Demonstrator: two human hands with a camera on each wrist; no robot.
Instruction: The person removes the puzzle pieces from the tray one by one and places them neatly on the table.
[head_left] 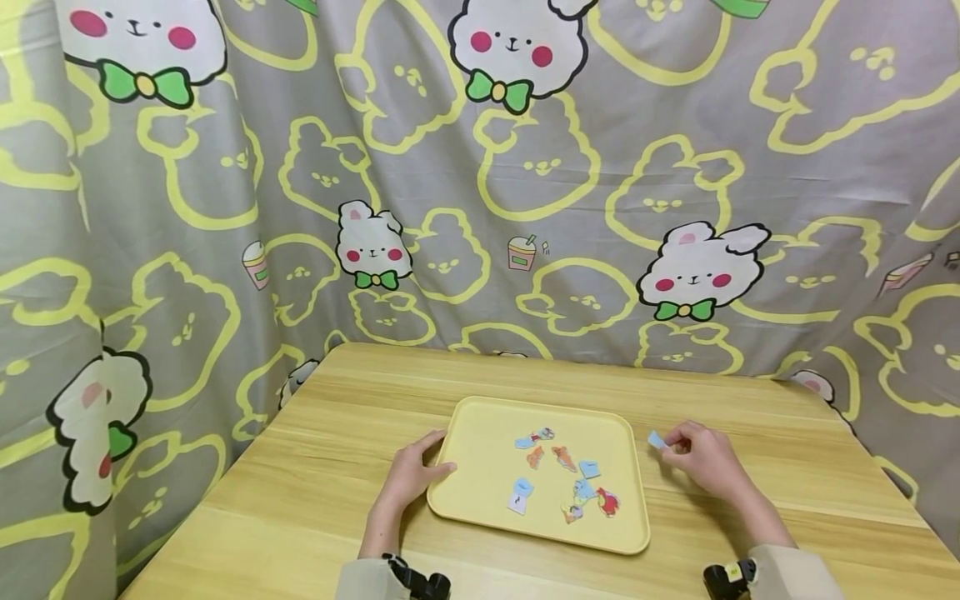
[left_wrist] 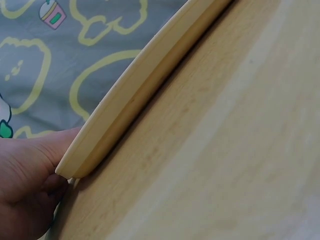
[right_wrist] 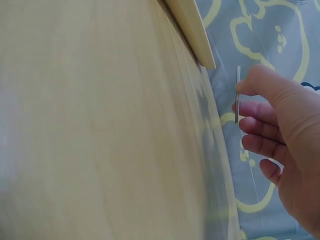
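Observation:
A pale yellow tray (head_left: 480,454) lies on the wooden table. My left hand (head_left: 411,473) grips its left edge, thumb over the rim. In the left wrist view, that hand (left_wrist: 30,175) shows at the tray's corner, its fingertips partly hidden. To the right of the tray, my right hand (head_left: 705,454) pinches a small light-blue flat piece (head_left: 657,440) between thumb and fingers. The right wrist view shows this thin piece (right_wrist: 238,95) edge-on, so its printed face is hidden. Several small printed cut-out pieces lie on the tray, among them a red one (head_left: 608,502) and an orange one (head_left: 564,457).
More pieces on the tray include a blue-and-white one (head_left: 520,495) near the front and a blue square-like one (head_left: 590,469) to the right. Wooden table (head_left: 300,483) surrounds the tray. A grey curtain (head_left: 480,183) with rabbit prints hangs behind and at the sides.

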